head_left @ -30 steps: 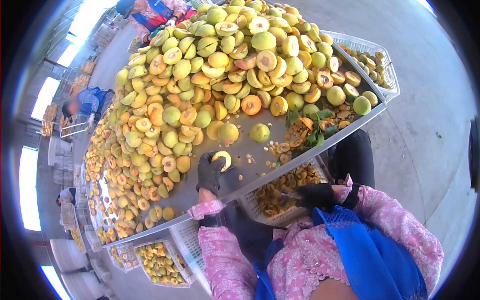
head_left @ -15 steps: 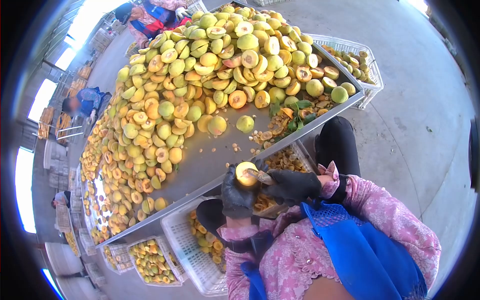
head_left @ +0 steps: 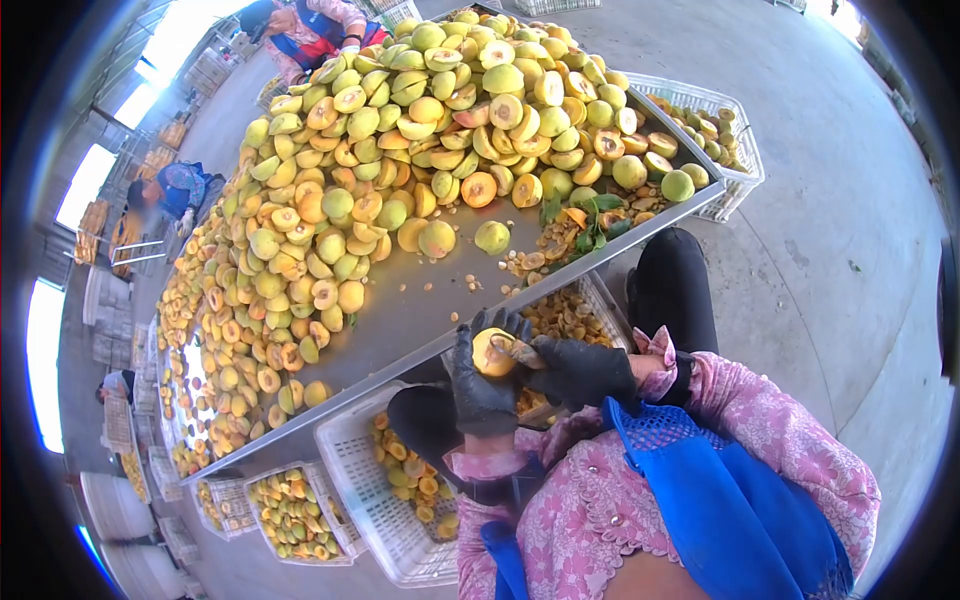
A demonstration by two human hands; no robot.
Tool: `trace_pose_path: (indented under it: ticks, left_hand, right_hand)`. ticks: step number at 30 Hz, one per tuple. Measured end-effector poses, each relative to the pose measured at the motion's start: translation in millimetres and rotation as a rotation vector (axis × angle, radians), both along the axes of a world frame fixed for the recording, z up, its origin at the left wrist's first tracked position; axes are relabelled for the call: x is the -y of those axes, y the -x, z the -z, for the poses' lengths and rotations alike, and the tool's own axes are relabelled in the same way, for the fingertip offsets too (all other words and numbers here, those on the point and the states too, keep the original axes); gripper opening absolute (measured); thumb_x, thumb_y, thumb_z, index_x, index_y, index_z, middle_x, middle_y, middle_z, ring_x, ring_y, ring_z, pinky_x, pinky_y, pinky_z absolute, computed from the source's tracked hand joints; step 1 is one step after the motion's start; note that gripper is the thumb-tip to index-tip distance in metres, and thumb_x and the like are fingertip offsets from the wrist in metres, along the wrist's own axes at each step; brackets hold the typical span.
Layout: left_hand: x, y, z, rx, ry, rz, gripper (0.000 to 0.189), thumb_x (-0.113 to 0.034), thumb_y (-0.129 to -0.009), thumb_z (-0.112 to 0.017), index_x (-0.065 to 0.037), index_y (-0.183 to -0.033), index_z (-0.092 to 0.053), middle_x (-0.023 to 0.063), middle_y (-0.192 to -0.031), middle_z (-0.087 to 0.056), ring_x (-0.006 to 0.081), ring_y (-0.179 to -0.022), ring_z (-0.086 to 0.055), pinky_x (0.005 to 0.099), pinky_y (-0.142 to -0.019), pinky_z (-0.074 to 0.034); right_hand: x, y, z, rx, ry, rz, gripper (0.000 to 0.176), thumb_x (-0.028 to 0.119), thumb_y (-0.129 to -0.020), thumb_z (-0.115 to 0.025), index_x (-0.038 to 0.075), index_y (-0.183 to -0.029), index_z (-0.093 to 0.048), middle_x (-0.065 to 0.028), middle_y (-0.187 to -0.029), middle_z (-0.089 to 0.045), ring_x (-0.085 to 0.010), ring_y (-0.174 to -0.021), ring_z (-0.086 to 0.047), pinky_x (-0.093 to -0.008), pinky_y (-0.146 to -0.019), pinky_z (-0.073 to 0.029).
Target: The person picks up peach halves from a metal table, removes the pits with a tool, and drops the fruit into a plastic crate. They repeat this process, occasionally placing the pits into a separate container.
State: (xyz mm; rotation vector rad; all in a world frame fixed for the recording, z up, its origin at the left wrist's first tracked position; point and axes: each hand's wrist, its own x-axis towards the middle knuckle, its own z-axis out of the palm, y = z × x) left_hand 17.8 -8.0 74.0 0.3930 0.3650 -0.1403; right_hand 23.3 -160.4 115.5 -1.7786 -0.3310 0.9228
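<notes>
Concrete floor (head_left: 800,180) surrounds the metal counter (head_left: 410,315) I am viewing from afar. The fruit piece (head_left: 489,354) sits just off its near edge, cupped in the gloved left hand (head_left: 484,392), whose fingers curl part-way around it. The right hand (head_left: 582,373) is closed around what looks like a short tool (head_left: 522,353); I cannot make out its tip clearly. That tool runs sideways from the right hand, meeting the fruit's right side, while the left hand is nearer, supporting from below. Beneath both lies a crate (head_left: 609,307) of scraps; beyond, fruit halves (head_left: 330,200) heap high, and a co-worker (head_left: 305,30) leans at the far end.
</notes>
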Motion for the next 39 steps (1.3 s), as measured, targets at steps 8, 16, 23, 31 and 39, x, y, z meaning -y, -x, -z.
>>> trace_pose_path:
  ticks: [8,16,23,31,39]
  left_hand:
    - [5.4,0.3,13.0,0.06,-0.148,-0.079,0.042,-0.029,-0.095,-0.037,0.003,-0.12,-0.047,0.019,-0.116,-0.053,0.0307,-0.11,-0.05,0.0484,-0.101,-0.037]
    - [13.9,4.8,26.0,0.124,-0.239,-0.128,0.043,-0.028,-0.095,-0.032,0.004,-0.12,-0.047,0.0189,-0.119,-0.051,0.0302,-0.113,-0.048,0.0481,-0.102,-0.036]
    - [10.2,7.8,46.8,0.096,-0.449,-0.116,0.047,-0.029,-0.094,-0.029,0.005,-0.122,-0.045,0.0196,-0.12,-0.05,0.0307,-0.113,-0.048,0.0483,-0.101,-0.036]
    - [11.0,-0.1,38.7,0.165,-0.513,-0.208,0.045,-0.027,-0.095,-0.03,0.005,-0.126,-0.04,0.0202,-0.123,-0.047,0.033,-0.114,-0.047,0.0462,-0.102,-0.037]
    - [13.6,2.2,50.8,0.326,-0.744,-0.25,0.044,-0.023,-0.095,-0.032,0.006,-0.128,-0.036,0.0227,-0.126,-0.043,0.0322,-0.118,-0.043,0.0438,-0.104,-0.034]
  right_hand:
    - [-3.7,4.3,29.6,0.348,-0.036,-0.007,0.034,0.019,-0.088,-0.051,0.01,-0.121,-0.048,-0.0082,-0.065,-0.056,-0.0168,-0.049,-0.054,-0.0312,-0.044,-0.042]
    - [-8.9,4.2,41.2,0.483,-0.161,-0.059,0.04,0.017,-0.086,-0.055,0.004,-0.123,-0.046,-0.0207,-0.094,-0.061,-0.0348,-0.082,-0.062,-0.0409,-0.071,-0.049]
    - [-11.5,2.1,46.9,0.146,-0.184,-0.085,0.04,0.017,-0.088,-0.053,0.004,-0.125,-0.044,-0.0213,-0.1,-0.06,-0.035,-0.084,-0.062,-0.0393,-0.073,-0.049]
    - [-19.8,0.8,70.5,0.676,0.01,-0.142,0.041,0.027,-0.091,-0.045,0.011,-0.129,-0.04,-0.0226,-0.099,-0.058,-0.0327,-0.081,-0.061,-0.0405,-0.07,-0.049]
    - [-24.7,-5.5,98.6,0.606,-0.005,-0.168,0.041,0.027,-0.092,-0.045,0.009,-0.128,-0.041,-0.0216,-0.096,-0.058,-0.0334,-0.079,-0.061,-0.0417,-0.068,-0.048]
